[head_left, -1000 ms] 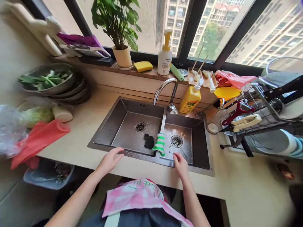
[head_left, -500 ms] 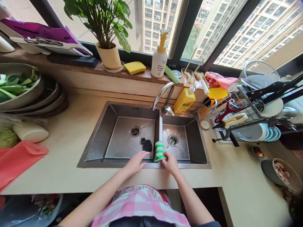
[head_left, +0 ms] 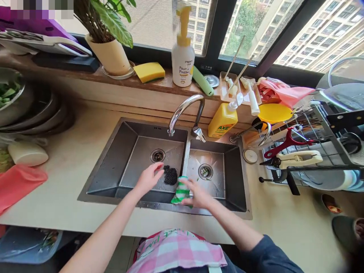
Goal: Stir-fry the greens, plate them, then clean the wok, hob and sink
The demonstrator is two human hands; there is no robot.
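My left hand [head_left: 148, 177] hovers over the left basin with its fingers stretched and the thumb apart, holding nothing. Just right of its fingertips, a black scouring pad [head_left: 171, 176] lies on the basin floor. A green-and-white striped scrub sponge [head_left: 182, 192] is at the front end of the divider between the basins. Around its right side my right hand [head_left: 197, 194] has closed, thumb toward the front and fingers toward the back; part of the sponge is hidden by it. The double sink [head_left: 99, 194] has a drain in each basin.
A chrome faucet [head_left: 184, 104] arches over the left basin. Behind the sink stand a yellow AXE bottle [head_left: 222, 120] and, on the sill, a pump bottle [head_left: 182, 62] and a yellow sponge [head_left: 149, 72]. A dish rack [head_left: 321, 132] is right; stacked pans [head_left: 36, 108] are left.
My left hand has lifted and moved left, away from the sink's front edge. My right hand has shifted from the sponge's edge to around its right side. The camera view has tilted closer.
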